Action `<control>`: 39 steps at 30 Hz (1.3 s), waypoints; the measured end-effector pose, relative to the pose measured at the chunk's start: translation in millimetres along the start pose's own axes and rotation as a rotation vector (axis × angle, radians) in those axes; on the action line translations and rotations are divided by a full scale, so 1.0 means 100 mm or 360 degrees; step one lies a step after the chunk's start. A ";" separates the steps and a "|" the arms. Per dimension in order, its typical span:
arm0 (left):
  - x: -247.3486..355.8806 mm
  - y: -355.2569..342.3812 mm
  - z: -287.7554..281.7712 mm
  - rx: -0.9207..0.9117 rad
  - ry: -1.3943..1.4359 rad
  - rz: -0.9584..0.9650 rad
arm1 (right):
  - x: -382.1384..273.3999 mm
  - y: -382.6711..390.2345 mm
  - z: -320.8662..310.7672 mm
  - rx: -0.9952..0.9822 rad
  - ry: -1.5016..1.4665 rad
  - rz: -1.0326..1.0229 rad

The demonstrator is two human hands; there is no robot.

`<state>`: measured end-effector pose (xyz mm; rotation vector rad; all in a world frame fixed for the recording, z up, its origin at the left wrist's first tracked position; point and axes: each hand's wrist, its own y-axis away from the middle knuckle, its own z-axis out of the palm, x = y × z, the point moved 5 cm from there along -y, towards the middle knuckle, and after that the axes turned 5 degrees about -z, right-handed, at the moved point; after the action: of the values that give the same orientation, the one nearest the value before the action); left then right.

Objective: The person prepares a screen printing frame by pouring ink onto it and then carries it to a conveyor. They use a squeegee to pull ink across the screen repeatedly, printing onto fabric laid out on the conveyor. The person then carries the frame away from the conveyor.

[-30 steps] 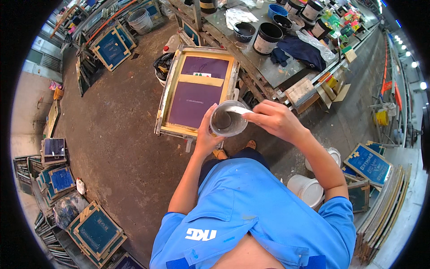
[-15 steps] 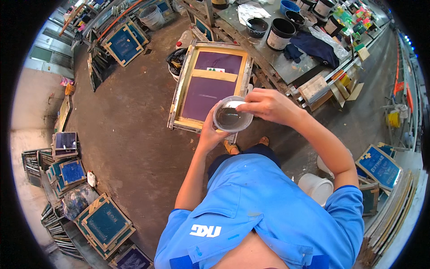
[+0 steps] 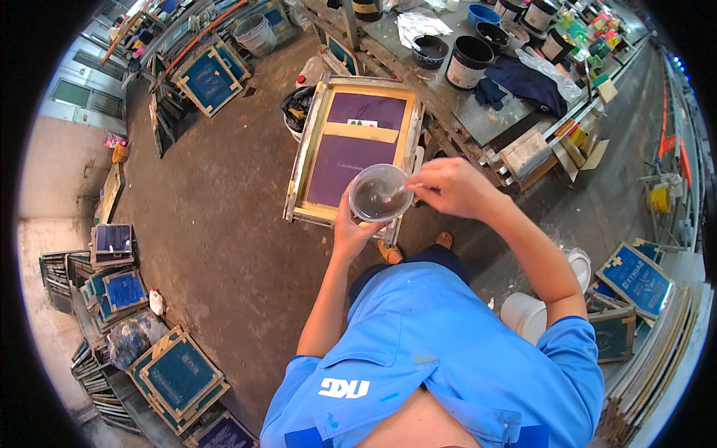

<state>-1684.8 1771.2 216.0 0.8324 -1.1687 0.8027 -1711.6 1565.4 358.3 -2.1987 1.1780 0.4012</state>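
Note:
My left hand (image 3: 354, 233) is wrapped round the side of a round clear plastic tub (image 3: 361, 211), held up in front of my waist. A little dark, greyish liquid shows inside it. My right hand (image 3: 457, 187) is closed in a pinch at the tub's right rim. From its fingertips a thin pale stirrer (image 3: 396, 193) slants down into the tub; its lower end is blurred in the liquid. Below the tub a wooden-framed printing screen (image 3: 340, 166) with purple mesh leans upright, a tan tape strip across it.
A work table (image 3: 515, 123) at the far right carries black ink tubs (image 3: 469, 60) and a dark cloth (image 3: 526, 82). White buckets (image 3: 524, 316) stand by my right side. More framed screens (image 3: 175, 373) are stacked along the left. A lined bin (image 3: 297, 108) sits behind the purple screen.
My right hand has shifted slightly right and down, and the stirrer now slants into the liquid instead of lying by the far rim. The tub has moved slightly left.

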 end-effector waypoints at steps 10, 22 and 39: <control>-0.08 -0.09 -0.01 -0.0001 -0.0258 0.0184 | -0.16 -0.07 0.27 0.0142 0.0172 -0.0287; 0.03 -0.09 -0.19 -0.0089 -0.0346 0.0049 | -0.14 -0.20 0.41 -0.0064 -0.0001 -0.0470; 0.20 0.09 -0.68 0.0061 0.0031 -0.0208 | 0.40 -0.39 0.60 -0.0198 -0.0022 -0.0336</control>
<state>-1658.6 1837.5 224.7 0.9208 -1.0732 0.7260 -1655.6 1594.1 305.3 -2.3951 0.9235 0.4091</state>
